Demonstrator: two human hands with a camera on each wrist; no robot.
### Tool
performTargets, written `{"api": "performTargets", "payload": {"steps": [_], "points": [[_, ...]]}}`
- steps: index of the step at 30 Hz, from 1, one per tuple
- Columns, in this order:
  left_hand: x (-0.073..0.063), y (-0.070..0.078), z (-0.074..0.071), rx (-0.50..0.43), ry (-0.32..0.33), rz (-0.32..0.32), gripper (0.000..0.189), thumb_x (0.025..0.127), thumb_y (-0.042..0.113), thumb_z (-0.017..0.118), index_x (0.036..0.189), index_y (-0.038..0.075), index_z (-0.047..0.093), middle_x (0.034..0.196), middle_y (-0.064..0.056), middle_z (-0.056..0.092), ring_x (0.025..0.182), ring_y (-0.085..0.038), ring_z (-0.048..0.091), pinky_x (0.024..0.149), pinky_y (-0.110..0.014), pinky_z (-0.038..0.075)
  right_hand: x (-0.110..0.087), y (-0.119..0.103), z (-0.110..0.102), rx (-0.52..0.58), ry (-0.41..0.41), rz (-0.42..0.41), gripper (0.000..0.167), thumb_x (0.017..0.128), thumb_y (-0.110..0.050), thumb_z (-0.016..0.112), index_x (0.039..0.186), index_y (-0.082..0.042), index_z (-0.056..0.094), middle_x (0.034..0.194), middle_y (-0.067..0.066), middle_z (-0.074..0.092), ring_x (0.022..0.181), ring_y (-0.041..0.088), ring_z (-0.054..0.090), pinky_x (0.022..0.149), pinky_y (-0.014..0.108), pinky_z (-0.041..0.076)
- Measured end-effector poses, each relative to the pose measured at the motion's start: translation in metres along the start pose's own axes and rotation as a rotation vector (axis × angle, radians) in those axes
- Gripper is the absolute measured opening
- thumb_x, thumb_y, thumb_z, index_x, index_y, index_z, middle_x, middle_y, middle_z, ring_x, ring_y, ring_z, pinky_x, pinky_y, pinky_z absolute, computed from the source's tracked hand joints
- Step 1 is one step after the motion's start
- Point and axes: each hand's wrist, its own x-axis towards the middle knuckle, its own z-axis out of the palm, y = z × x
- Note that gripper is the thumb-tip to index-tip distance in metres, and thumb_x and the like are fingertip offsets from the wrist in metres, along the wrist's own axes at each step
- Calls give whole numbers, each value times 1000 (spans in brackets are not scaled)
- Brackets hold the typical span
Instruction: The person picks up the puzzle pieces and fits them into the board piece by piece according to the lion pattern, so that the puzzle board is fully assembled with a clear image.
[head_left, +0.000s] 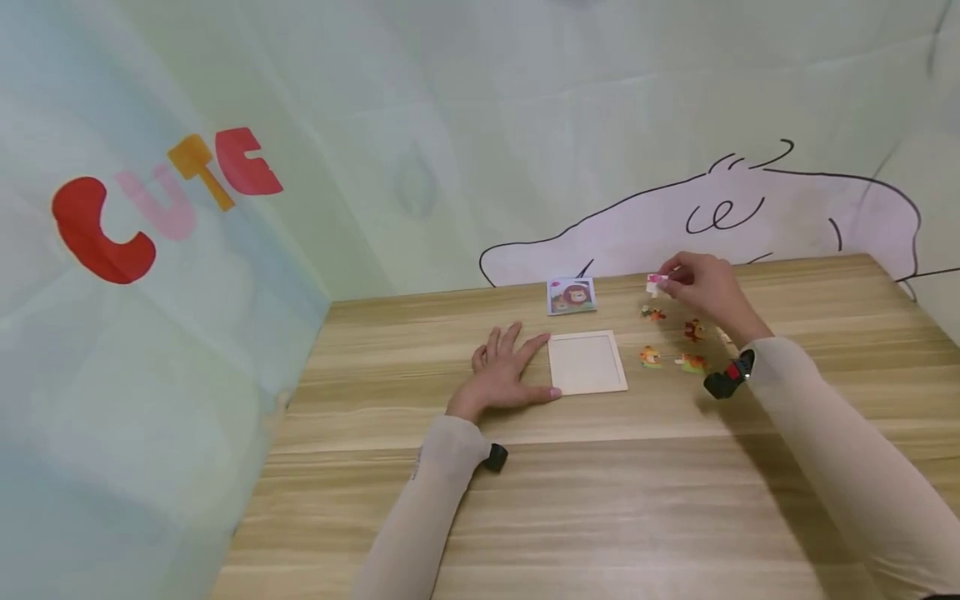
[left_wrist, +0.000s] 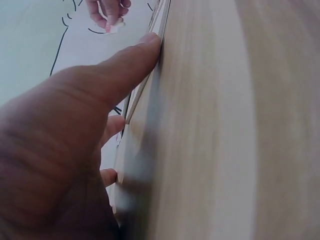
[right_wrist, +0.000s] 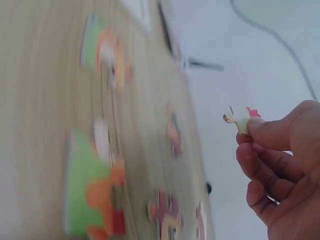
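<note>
A white jigsaw puzzle piece [head_left: 652,287] with a pink patch is pinched between the thumb and forefinger of my right hand [head_left: 707,287], raised above the far part of the table. The right wrist view shows the same puzzle piece [right_wrist: 242,121] with its knobs sticking out. My left hand [head_left: 504,377] rests on the table with fingers spread, its thumb and forefinger touching the left side of a square puzzle tray [head_left: 586,365]. Nothing lies inside the tray's pale rim. In the left wrist view, the left thumb [left_wrist: 127,65] lies against the tray's edge.
Several loose puzzle pieces [head_left: 693,363] in orange, green and brown lie right of the tray, partly under the right forearm. A picture card [head_left: 572,297] with a lion stands or lies near the table's back edge. A printed cloth [head_left: 420,150] hangs behind the table [head_left: 600,508].
</note>
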Motion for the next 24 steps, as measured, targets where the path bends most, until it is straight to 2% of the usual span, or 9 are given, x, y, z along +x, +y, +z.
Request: {"api": "performTargets", "payload": {"steps": [5,9,12,19,24], "points": [[2,2,0,0,8,8,98,89,67,74,170,40,26,184,-9,-5,168,-47,-13,128,-74,1,-12,-21,8,79,-44,4,29,106,-25,70,128,-7,71,118,25,76,98,33,70,72,29,51],[2,2,0,-1,7,9,98,89,66,75,170,41,26,184,-9,-5,168,-46,-13,129,-74,0,-19,-35,24,160,-93,-40,22,105,-22,71,123,-8,73,110,21,78,92,31,71,73,28,53],[2,2,0,-1,2,2,97,89,67,75,170,42,26,184,-9,-5,168,-46,-13,129,-74,-1,-21,-47,41,199,-133,-45,18,104,-19,71,119,-10,75,105,19,79,89,28,70,74,29,54],[2,4,0,-4,-7,-15,98,89,68,74,170,43,26,184,-8,-5,168,-47,-13,129,-74,-1,-20,-70,76,181,-254,10,19,103,-18,72,119,-11,78,95,12,77,80,22,66,69,30,49],[1,6,-2,-1,-7,-18,97,90,69,73,170,42,26,184,-9,-5,168,-47,-13,129,-74,0,-14,-76,95,138,-268,5,18,99,-16,74,114,-7,79,87,10,75,76,19,63,66,27,47]]}}
